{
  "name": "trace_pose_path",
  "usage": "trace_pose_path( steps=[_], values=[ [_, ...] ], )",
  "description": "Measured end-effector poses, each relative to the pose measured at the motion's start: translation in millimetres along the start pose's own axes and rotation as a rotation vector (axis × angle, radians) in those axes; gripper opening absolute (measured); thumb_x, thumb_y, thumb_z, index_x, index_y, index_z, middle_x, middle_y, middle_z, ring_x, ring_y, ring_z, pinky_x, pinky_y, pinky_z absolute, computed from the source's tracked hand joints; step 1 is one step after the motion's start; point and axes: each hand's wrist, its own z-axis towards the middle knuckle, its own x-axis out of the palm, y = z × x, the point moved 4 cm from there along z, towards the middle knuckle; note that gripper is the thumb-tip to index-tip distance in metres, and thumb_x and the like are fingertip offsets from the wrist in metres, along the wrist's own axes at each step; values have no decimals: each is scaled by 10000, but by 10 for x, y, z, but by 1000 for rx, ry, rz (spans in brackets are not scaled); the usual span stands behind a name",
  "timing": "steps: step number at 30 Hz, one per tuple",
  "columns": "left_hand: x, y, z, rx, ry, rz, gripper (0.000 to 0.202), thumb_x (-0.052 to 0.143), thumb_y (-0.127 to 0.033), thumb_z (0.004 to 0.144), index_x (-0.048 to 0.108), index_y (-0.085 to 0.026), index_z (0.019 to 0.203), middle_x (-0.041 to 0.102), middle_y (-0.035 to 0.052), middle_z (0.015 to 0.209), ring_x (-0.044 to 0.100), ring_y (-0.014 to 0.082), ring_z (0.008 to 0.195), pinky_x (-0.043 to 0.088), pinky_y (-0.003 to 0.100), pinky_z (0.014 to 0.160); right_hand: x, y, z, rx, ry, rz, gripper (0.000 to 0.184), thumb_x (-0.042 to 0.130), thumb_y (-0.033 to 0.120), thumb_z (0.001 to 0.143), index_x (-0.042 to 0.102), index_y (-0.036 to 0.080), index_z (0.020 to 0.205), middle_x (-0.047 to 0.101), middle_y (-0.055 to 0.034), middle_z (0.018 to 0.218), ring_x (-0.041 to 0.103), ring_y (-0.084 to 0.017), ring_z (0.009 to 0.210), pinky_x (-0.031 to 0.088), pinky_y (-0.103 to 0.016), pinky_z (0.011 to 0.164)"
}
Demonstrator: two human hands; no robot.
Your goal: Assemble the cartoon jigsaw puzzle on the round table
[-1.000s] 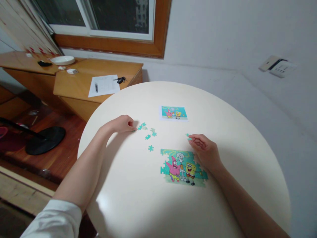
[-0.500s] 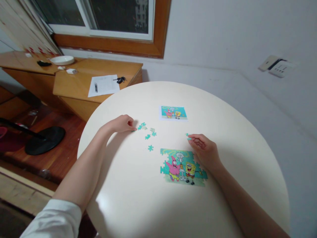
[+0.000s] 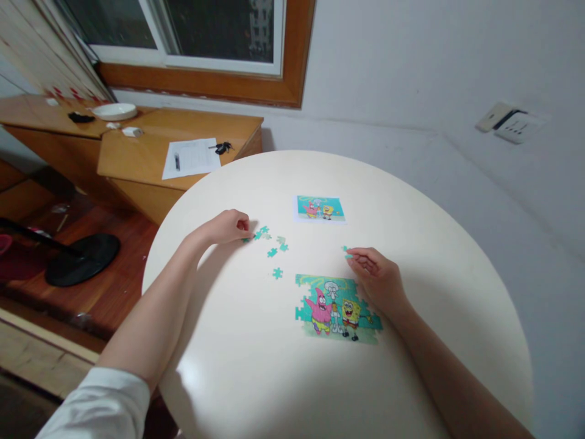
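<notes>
A partly assembled jigsaw puzzle of cartoon figures lies on the round white table, its left and right edges uneven. Just above its upper right corner, my right hand pinches a teal puzzle piece between thumb and fingertips. My left hand is at the left end of the loose puzzle pieces, fingers curled and tips down at the tabletop. A teal piece shows under those fingertips; whether they grip anything is hidden. Another loose piece lies apart, left of the puzzle.
A reference picture card lies beyond the puzzle on the white table. Behind to the left, a wooden cabinet bears a paper sheet, keys and a white dish. A wall borders the right side.
My left fingertips have shifted slightly right toward the loose pieces, showing more of the teal piece beneath them. My right hand has kept its place with its piece.
</notes>
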Motion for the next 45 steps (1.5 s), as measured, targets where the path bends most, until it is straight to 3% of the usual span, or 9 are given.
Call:
trace_pose_path(
  steps=[13, 18, 21, 26, 35, 45],
  values=[
    [-12, -24, -8, -9, -64, -51, 200, 535, -310, 734, 647, -147, 764, 622, 30, 660, 523, 133, 613, 366, 236, 567, -50, 76, 14, -83, 0, -111, 221, 551, 344, 789, 717, 223, 872, 700, -56, 867, 626, -173, 725, 515, -306, 646],
    [13, -39, -1, -6, -78, -68, 211, 538, -305, 736, 649, -142, 810, 628, 31, 670, 528, 134, 604, 367, 236, 569, -106, 45, 43, -32, -28, -71, 212, 605, 373, 743, 716, 213, 827, 720, -48, 807, 650, -184, 710, 529, -343, 700],
    [36, -50, 9, 8, -98, -84, 235, 529, -308, 755, 650, -140, 866, 632, 31, 670, 530, 131, 602, 368, 232, 573, -176, -4, 78, 22, -33, -56, 239, 649, 415, 709, 715, 203, 797, 727, -50, 750, 658, -190, 673, 529, -339, 657],
    [89, -65, 25, 66, -73, -97, 272, 555, -330, 738, 662, -149, 910, 659, 37, 739, 545, 131, 627, 379, 227, 578, -244, -76, 133, 154, 122, 33, 315, 712, 477, 635, 705, 173, 718, 703, -50, 602, 620, -168, 524, 461, -267, 464],
    [132, -56, 80, 55, -16, -88, 299, 516, -408, 756, 628, -179, 914, 673, 23, 718, 584, 153, 645, 411, 249, 620, -327, -43, 92, 332, 403, 6, 229, 723, 388, 577, 674, 167, 611, 621, 7, 491, 520, -105, 449, 379, -227, 428],
    [156, -5, 101, 72, -33, -67, 320, 494, -401, 764, 617, -169, 947, 648, 38, 689, 566, 163, 626, 410, 279, 625, -292, -24, 54, 382, 483, 20, 98, 679, 278, 556, 654, 184, 546, 564, 45, 426, 458, -76, 416, 314, -202, 409]
  ],
)
